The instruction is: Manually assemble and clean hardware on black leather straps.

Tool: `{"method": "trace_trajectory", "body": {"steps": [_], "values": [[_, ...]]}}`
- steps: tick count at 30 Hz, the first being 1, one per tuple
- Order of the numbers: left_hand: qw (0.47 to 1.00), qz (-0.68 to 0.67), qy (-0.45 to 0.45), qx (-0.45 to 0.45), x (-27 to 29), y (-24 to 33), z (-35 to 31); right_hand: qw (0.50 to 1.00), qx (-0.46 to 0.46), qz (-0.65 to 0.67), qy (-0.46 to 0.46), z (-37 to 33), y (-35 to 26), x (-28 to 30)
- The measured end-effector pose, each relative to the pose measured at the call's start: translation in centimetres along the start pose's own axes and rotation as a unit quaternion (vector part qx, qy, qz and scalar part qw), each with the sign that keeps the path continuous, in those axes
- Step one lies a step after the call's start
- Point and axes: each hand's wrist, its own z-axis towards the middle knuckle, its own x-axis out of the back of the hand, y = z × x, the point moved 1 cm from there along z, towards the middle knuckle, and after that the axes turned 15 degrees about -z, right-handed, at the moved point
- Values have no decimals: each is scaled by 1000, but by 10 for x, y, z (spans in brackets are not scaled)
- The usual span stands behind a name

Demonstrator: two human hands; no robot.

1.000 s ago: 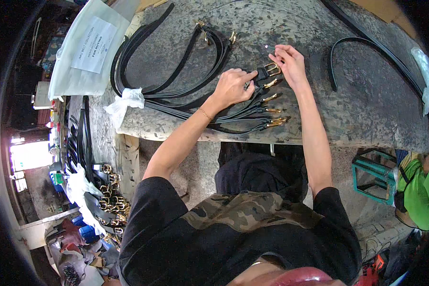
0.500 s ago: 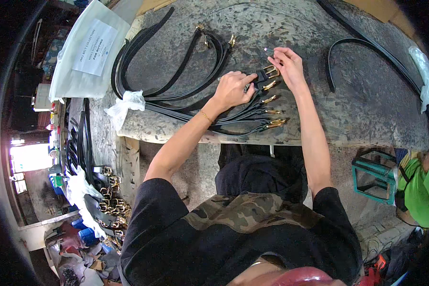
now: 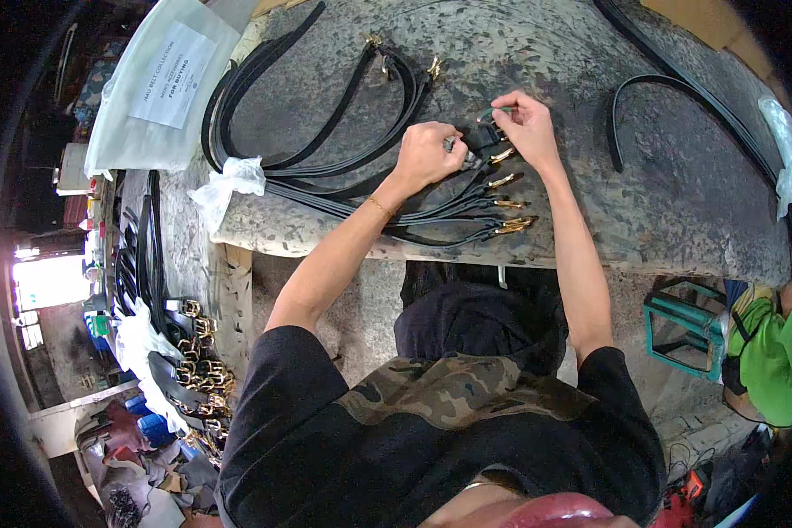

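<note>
My left hand [image 3: 429, 154] is closed on the buckle end of a black belt [image 3: 484, 135] on the worktable; a small greyish thing shows by its fingers, too unclear to name. Above that belt end, my right hand [image 3: 530, 132] pinches a thin, small item [image 3: 491, 113] with a greenish edge, its kind not clear. Just below the hands, more black belts with gold buckles [image 3: 512, 224] lie fanned side by side. Their straps run left through a white plastic wrap [image 3: 238, 180] and loop round behind it.
A white bag with a printed sheet [image 3: 174, 81] stands at the left. More black straps [image 3: 660, 75] curve across the right side, near clear plastic [image 3: 783, 145]. Buckled belts [image 3: 204, 370] hang at the lower left. A green stool frame [image 3: 685, 327] stands below the table.
My right hand has turned, bringing its small item down and inward over the belt end. The left hand's fingers have curled in. The gold buckle between them is now mostly hidden.
</note>
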Motion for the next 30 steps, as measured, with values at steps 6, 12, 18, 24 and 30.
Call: {"method": "trace_trajectory", "body": {"steps": [6, 12, 18, 24, 30], "values": [[1000, 22, -6, -4, 2, -1, 0, 988, 52, -139, -40, -7, -19, 2], [1000, 9, 3, 1, 1, 1, 1, 978, 99, -176, -48, -7, -24, 2], [1000, 22, -6, 3, 2, -1, 0, 975, 124, -179, -55, -6, -24, 2], [1000, 23, -7, 3, 1, -1, 1, 972, 140, -182, -54, -7, -26, 3], [999, 25, -15, 16, 1, 0, 1, 973, 138, -180, -53, -7, -26, 3]]}}
